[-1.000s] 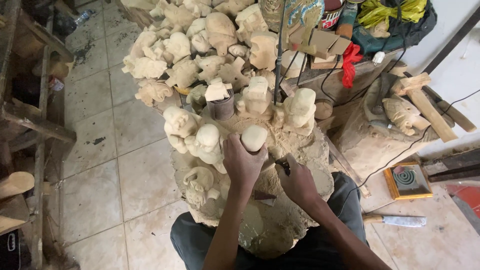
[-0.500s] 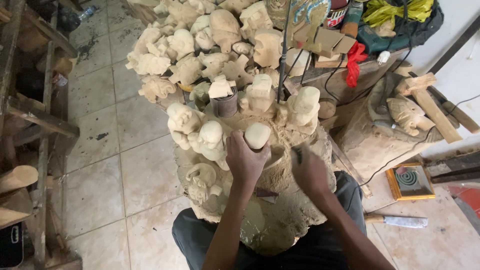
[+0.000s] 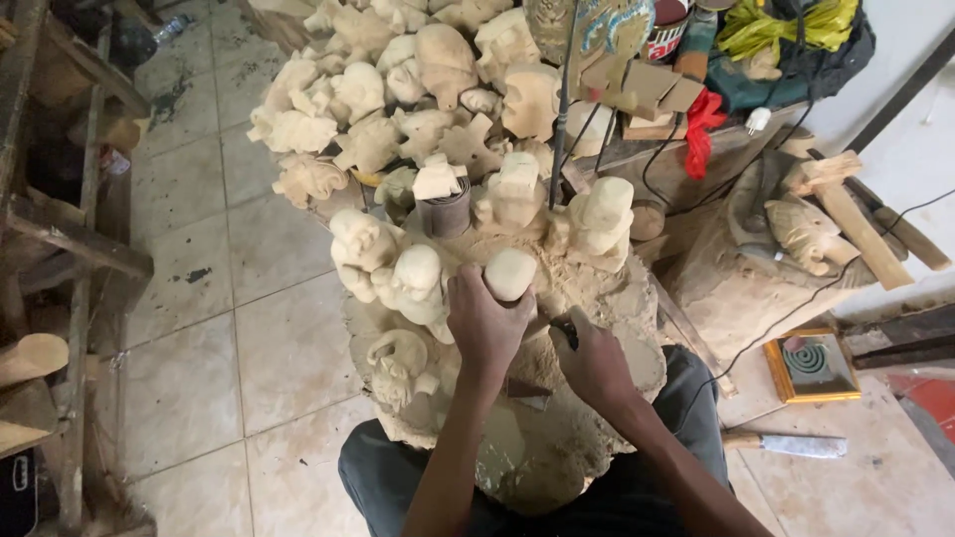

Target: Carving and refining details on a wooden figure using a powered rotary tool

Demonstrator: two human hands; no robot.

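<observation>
Left hand (image 3: pixel 484 323) wrapped, fingers curled tight, around a pale rounded unfinished wooden carving (image 3: pixel 509 272) standing upright on the wide rough chopping stump (image 3: pixel 617 328). Right hand (image 3: pixel 589 356) just beside it, fingers closed on a small dark-handled carving tool (image 3: pixel 564 330) (blade hidden). More pale rough-cut wooden figures (image 3: pixel 398 109) heaped beyond the stump.

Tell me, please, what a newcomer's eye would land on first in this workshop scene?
First, the heap of pale carvings piled on the tiled floor at top centre. Below it, on a rough stump, the left hand grips a rounded wooden piece while the right hand holds a dark tool beside it. A knife lies on the floor at right.
</observation>
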